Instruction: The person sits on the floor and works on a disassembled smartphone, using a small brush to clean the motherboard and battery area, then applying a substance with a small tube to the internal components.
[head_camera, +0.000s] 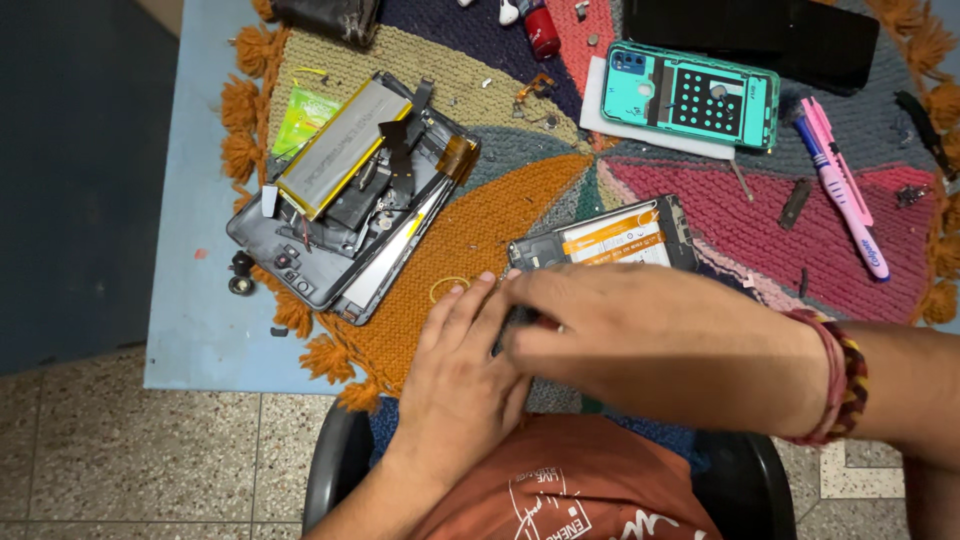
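Both hands, left hand (462, 372) flat w/ fingers spread & right hand (640, 340) curled over it, press on the opened phone (610, 243) mid-surface on the knitted mat (500, 215); prob. light, stiff, fragile, best held by edges.

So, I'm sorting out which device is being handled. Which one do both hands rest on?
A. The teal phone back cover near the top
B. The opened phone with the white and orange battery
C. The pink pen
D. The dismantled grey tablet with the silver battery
B: the left hand and right hand both lie on the opened phone, whose white and orange battery shows just beyond the fingers.
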